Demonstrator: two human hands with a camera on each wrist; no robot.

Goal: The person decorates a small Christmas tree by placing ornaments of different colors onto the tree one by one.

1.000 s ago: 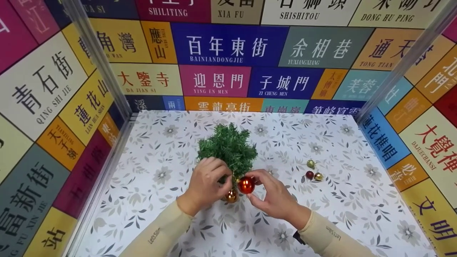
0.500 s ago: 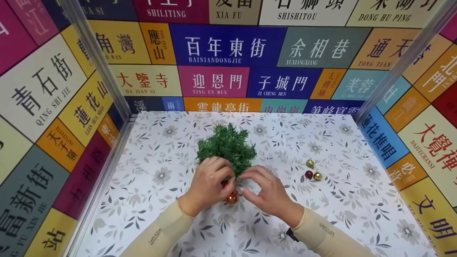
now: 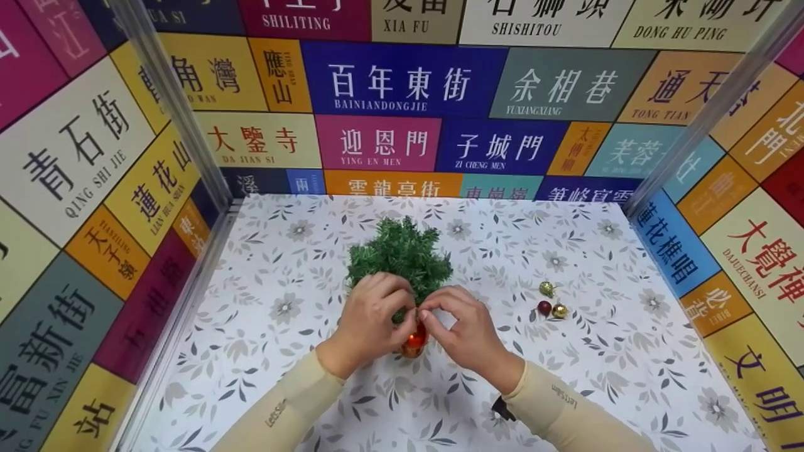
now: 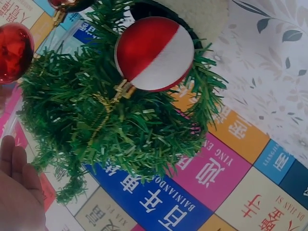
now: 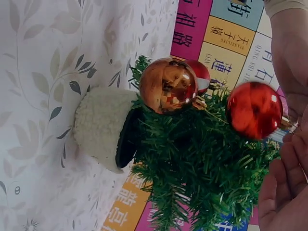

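Note:
A small artificial Christmas tree with a cream base stands in front of the person. At its near side, the left hand and right hand meet fingertip to fingertip. Both pinch at the gold hanging loop above a shiny red bauble, which hangs just under the fingers. Left of the red bauble in the head view, fingers hide part of the branches. A copper-coloured bauble hangs lower on the tree. A red-and-white bauble with a gold string hangs on the tree's left side.
To the right on the flower-patterned tablecloth lie two small gold baubles and a dark red one. Panels with coloured street-name signs enclose the table at the back and sides.
The right hand first held the red bauble by its sides, then let go of it with fingers apart. Now its thumb and finger pinch the loop beside the left hand.

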